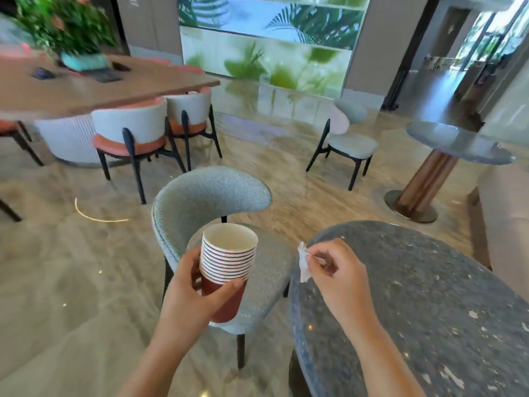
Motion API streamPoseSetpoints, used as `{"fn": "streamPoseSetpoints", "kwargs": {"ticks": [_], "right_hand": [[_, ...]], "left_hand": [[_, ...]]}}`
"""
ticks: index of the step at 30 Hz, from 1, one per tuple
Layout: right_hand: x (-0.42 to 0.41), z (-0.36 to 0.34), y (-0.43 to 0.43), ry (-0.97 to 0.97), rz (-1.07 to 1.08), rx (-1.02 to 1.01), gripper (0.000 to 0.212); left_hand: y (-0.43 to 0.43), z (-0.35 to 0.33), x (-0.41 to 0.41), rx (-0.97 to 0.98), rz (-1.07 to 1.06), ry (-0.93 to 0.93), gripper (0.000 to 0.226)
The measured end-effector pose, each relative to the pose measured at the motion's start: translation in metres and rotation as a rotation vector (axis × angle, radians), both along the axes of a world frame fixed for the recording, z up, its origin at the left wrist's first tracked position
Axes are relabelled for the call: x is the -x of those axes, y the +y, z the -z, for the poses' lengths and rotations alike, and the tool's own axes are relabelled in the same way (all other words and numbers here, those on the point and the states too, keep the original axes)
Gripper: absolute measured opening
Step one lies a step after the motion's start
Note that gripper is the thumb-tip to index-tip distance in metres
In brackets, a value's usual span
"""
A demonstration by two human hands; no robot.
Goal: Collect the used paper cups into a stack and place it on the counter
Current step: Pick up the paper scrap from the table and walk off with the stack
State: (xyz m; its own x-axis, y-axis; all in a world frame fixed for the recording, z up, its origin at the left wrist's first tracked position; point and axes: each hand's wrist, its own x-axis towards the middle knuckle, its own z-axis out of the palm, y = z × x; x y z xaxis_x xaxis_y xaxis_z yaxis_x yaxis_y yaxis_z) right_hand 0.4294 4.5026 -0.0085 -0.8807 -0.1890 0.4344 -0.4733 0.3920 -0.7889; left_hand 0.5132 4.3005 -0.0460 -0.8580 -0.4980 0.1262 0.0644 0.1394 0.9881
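Observation:
A stack of several nested red paper cups (pixel 227 267) with white rims stands upright in my left hand (pixel 190 287), whose fingers and thumb wrap round its lower part. The stack hangs above the seat of a grey chair. My right hand (pixel 333 270) pinches a small crumpled white paper scrap (pixel 303 263) between thumb and fingers, just over the left edge of a round grey speckled table (pixel 429 310). The scrap sits a little to the right of the cup stack, at about rim height.
The grey upholstered chair (pixel 206 202) stands right in front of me, against the table. A long wooden table (pixel 100 87) with a plant and orange-seated chairs (pixel 134 133) lies at the far left. Another grey chair (pixel 346 141) and a second round table (pixel 458 144) stand at the right.

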Motion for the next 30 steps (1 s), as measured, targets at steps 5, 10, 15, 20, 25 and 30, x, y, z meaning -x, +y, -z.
{"fn": "streamPoseSetpoints", "kwargs": {"ticks": [5,10,15,20,25,30], "right_hand": [[-0.024,-0.008,-0.056,0.016,-0.108,0.000,0.021],[-0.051,-0.010,-0.120,-0.036,-0.287,0.013,0.023],[-0.077,-0.015,-0.187,-0.009,-0.460,0.037,0.017],[-0.092,-0.010,-0.241,0.010,-0.608,0.045,0.014],[-0.082,-0.001,-0.295,0.002,-0.695,0.031,0.015],[-0.046,0.003,-0.354,-0.025,-0.710,0.071,0.018]], "left_hand": [[-0.042,-0.007,-0.051,-0.071,-0.139,0.054,0.063],[-0.084,-0.013,-0.108,-0.111,-0.281,0.064,0.063],[-0.124,-0.011,-0.159,-0.159,-0.477,0.096,0.061],[-0.159,-0.009,-0.195,-0.192,-0.633,0.126,0.059],[-0.195,-0.006,-0.199,-0.191,-0.754,0.141,0.067],[-0.240,-0.008,-0.166,-0.166,-0.792,0.137,0.065]]}}
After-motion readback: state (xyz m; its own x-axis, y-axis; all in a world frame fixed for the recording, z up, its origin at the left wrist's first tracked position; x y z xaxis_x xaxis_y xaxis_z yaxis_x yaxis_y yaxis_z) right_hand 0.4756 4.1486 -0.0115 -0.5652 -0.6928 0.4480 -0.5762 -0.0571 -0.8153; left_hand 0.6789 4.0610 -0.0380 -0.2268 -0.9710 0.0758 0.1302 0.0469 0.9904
